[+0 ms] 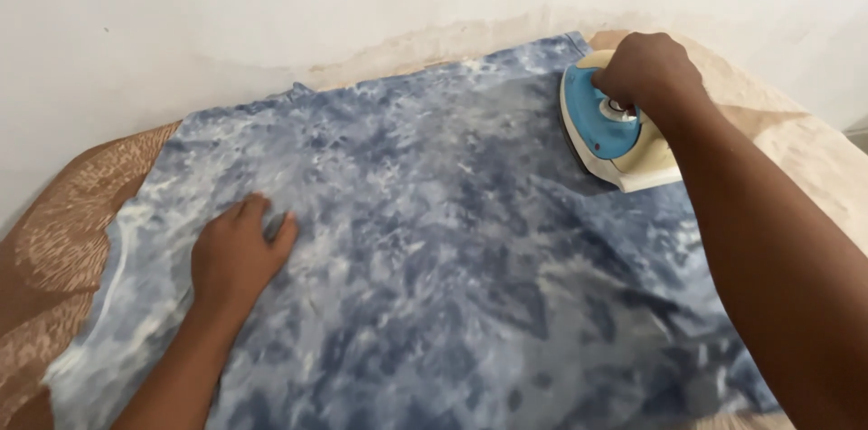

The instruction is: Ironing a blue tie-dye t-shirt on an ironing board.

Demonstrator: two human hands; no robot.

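A blue and white mottled cloth lies spread flat over a brown patterned surface. My right hand grips the handle of a blue and cream iron, which rests on the cloth's far right corner. My left hand lies palm down on the cloth at the left, fingers together and flat, holding nothing.
A white wall with a stained lower edge runs right behind the cloth. The brown and beige covering shows past the cloth at the left and at the far right.
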